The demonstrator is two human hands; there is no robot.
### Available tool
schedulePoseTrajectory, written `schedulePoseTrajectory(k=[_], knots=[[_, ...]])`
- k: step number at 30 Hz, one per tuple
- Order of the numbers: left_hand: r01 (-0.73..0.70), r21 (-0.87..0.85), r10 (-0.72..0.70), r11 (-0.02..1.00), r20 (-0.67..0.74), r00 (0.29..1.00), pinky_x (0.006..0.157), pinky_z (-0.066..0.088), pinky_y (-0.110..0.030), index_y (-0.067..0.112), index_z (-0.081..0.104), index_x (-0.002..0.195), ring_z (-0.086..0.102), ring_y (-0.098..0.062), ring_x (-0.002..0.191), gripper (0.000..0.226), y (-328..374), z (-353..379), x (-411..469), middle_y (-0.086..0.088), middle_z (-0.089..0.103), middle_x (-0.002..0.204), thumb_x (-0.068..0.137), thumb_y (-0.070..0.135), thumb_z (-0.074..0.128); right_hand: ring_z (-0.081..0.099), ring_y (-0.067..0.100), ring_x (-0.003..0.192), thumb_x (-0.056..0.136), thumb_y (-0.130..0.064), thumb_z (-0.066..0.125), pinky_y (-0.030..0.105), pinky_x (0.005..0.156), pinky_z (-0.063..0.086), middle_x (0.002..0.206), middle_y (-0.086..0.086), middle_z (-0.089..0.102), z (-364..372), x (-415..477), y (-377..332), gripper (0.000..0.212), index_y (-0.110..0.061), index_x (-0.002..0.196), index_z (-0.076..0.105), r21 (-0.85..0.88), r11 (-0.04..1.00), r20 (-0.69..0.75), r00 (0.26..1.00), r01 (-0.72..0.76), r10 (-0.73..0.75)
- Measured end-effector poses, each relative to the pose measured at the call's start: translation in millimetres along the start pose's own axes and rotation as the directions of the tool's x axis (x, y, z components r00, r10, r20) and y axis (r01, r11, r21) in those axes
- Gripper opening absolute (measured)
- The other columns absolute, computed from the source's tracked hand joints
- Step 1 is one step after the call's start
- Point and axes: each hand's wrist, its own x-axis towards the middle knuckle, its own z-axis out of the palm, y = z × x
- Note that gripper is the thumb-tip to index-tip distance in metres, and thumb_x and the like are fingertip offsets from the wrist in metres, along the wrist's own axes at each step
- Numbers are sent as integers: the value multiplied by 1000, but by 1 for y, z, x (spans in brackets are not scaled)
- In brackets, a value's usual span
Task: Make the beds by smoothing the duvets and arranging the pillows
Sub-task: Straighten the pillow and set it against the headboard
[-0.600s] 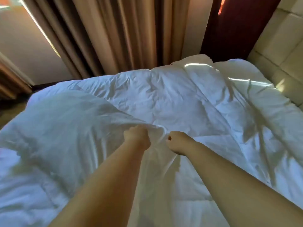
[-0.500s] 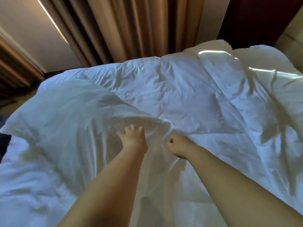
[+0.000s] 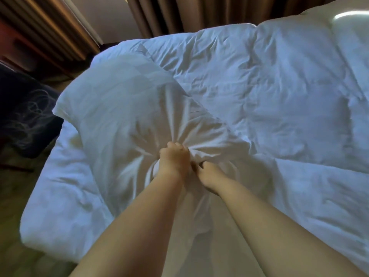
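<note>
Behind the bed, tan curtains (image 3: pixel 191 15) hang in folds along the top of your head view, and a dark patterned carpet (image 3: pixel 26 112) shows at the left, its swirls too blurred to read.

You have 1 white duvet (image 3: pixel 279 92) spread over the bed, creased and quilted, and it runs off the frame at the right and lower right, so its far edge is hidden. On top of it at the left lies 1 white pillow (image 3: pixel 111 100), tilted up toward you, with its lower part covered by your forearms.

Your 2 hands sit close together at the middle of the frame. Your left hand (image 3: pixel 174 156) is a closed fist bunching the pillow's fabric, with creases radiating from it. Your right hand (image 3: pixel 207 172) is just beside it, fingers curled into the same gathered cloth; its fingertips are buried in the folds, so you cannot see exactly what they pinch.

Compared with 0.5 s ago, your view has swung left and down: the dark red panel at the upper right is gone, the carpet has come in, your left fingers have closed, and the 2 hands have drawn nearer each other.
</note>
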Motion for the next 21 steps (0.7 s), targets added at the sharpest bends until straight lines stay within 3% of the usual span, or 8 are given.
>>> schedulePoseTrajectory(k=[3, 6, 7, 10, 13, 15, 18, 21], knots=[[-93, -34, 95, 995, 75, 993, 75, 44, -29, 19, 67, 109, 63, -25, 103, 27, -24, -5, 2, -3, 67, 111, 91, 24, 47, 56, 25, 105, 87, -56, 45, 37, 95, 45, 112, 11, 62, 24, -1, -16, 49, -17, 109, 64, 215, 977, 16, 1000, -10, 7], [-104, -142, 122, 984, 126, 985, 73, 44, -30, 20, 69, 107, 65, -25, 102, 33, -46, -9, -7, -2, 69, 108, 92, 32, 42, 53, 19, 77, 86, -56, 49, 24, 66, 46, 87, 5, 58, 37, -9, -32, 37, -20, 83, 59, 488, 871, -10, 998, -55, 68], [-94, -192, 123, 977, 143, 982, 73, 43, -30, 19, 69, 105, 65, -25, 100, 37, -52, -11, -11, -3, 69, 107, 94, 35, 38, 55, 18, 74, 91, -51, 48, 22, 62, 45, 83, 3, 62, 41, -13, -37, 35, -19, 82, 60, 578, 814, -24, 997, -51, 79], [-72, -341, 129, 937, 149, 980, 67, 39, -30, 15, 69, 93, 59, -23, 82, 43, -71, -18, -22, -5, 69, 95, 95, 41, 34, 66, 18, 87, 90, -57, 47, 30, 74, 50, 98, 1, 70, 54, -25, -55, 41, -21, 103, 62, 689, 724, -90, 988, -31, 128], [-82, -500, 146, 862, 91, 985, 65, 40, -28, 16, 70, 83, 62, -23, 82, 29, -92, -25, -33, -2, 66, 83, 85, 38, 52, 65, 17, 82, 93, -44, 49, 32, 72, 52, 102, 5, 69, 58, -40, -84, 27, -20, 99, 58, 674, 735, -287, 943, 77, 165], [-93, -640, 141, 763, 25, 990, 64, 42, -27, 15, 71, 74, 64, -25, 81, 26, -111, -47, -41, -2, 62, 74, 80, 36, 57, 63, 23, 87, 96, -33, 48, 38, 81, 54, 105, 11, 68, 49, -57, -113, 19, -17, 94, 58, 615, 767, -442, 885, 181, 145], [-143, -842, 88, 519, -114, 990, 66, 45, -29, 15, 60, 55, 59, -24, 71, 44, -150, -104, -57, -2, 59, 64, 89, 42, 50, 59, 26, 101, 97, -31, 44, 36, 89, 49, 112, 8, 63, 22, -97, -179, 30, -9, 113, 58, 446, 846, -633, 771, 292, 67], [-235, -945, -52, 228, -253, 966, 72, 51, -33, 16, 61, 65, 62, -24, 75, 38, -190, -168, -70, -2, 63, 70, 86, 47, 52, 58, 28, 110, 100, -38, 38, 43, 99, 45, 119, 10, 62, -13, -147, -254, 38, -10, 119, 55, 214, 897, -767, 635, 387, -91]])
